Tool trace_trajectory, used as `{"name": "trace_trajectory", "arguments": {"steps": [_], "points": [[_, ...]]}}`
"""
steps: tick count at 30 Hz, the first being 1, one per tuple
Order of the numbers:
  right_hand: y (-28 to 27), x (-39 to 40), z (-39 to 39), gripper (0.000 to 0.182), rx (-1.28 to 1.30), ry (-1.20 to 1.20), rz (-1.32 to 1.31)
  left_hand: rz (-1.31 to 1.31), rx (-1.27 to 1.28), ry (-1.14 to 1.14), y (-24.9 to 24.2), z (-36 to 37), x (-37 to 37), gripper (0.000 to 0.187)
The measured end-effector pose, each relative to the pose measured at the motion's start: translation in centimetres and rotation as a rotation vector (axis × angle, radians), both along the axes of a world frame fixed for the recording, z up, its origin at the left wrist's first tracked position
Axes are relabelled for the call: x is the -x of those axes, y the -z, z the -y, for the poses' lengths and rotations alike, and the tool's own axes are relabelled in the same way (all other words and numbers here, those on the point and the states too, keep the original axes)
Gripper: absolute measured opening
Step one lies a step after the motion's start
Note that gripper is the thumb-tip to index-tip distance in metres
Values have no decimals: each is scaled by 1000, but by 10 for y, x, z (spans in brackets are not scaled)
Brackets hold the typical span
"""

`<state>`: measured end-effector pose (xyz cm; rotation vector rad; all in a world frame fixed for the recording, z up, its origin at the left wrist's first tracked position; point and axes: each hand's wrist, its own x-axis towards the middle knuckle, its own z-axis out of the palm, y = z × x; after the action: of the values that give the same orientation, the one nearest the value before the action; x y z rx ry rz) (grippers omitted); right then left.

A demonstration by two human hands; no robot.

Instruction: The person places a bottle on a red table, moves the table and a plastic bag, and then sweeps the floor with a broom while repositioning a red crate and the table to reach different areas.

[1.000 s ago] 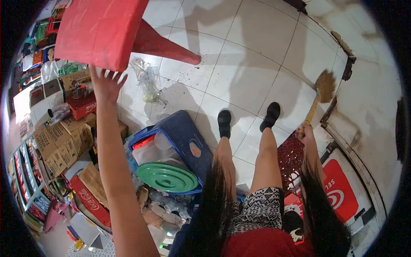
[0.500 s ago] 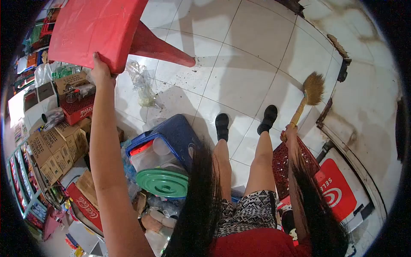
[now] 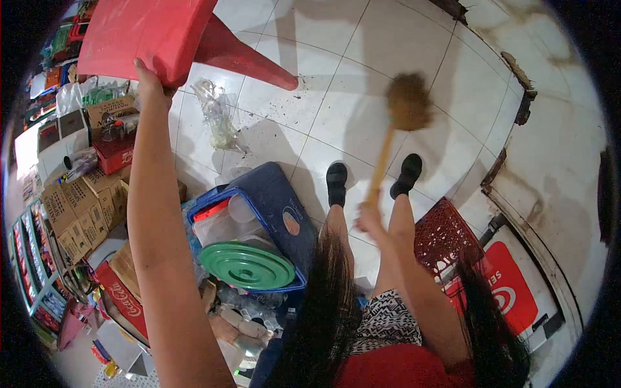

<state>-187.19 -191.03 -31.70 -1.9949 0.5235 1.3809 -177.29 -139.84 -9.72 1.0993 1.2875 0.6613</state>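
My left hand [image 3: 154, 83] grips the near corner of a red plastic table [image 3: 139, 39], thumb on top and the other fingers hidden beneath. One tapering leg of that table reaches down to the tiled floor. In my right hand [image 3: 370, 218] is the handle of a short broom [image 3: 383, 158], its bristle head blurred by motion above the tiles in front of my feet. Dark crumbs of dirt [image 3: 284, 110] lie scattered by the table leg. Beside them rests a crumpled clear plastic bag [image 3: 218, 116].
A blue bin [image 3: 275, 194] lies tipped at my left, with plastic containers and a green lid [image 3: 247, 265]. Cardboard boxes [image 3: 84, 210] and red crates [image 3: 116, 152] crowd the far left. At right stand a dark red crate [image 3: 449, 236] and a stained, broken-edged wall [image 3: 556, 142].
My right hand has swung the broom leftward from the right wall to in front of my feet. My left hand still holds the table corner.
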Motion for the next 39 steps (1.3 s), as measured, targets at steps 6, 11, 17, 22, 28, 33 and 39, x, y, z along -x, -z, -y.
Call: {"name": "trace_trajectory", "arguments": {"steps": [6,11,17,22,28,33,39], "points": [[-75,30,-164,44,-606,86,-353,-157,165,150,-37,44,26,73],[-121,-26,-191,65,-620,-97,-468,-614,-383,448,-17,76,160,35],[-189,-27,-47,72,-575,-708,347,-736,-289,353,-12,183,292,12],[-229,-4,-62,58,-118,-40,-278,-695,117,292,13,254,346,14],[-119,69,-239,26,-500,108,-698,-596,-42,246,37,323,338,46],[-85,72,-373,25,-647,131,-948,-433,196,403,29,325,338,38],[-149,19,-306,69,-573,-550,-570,-85,729,-29,107,369,391,40]]}}
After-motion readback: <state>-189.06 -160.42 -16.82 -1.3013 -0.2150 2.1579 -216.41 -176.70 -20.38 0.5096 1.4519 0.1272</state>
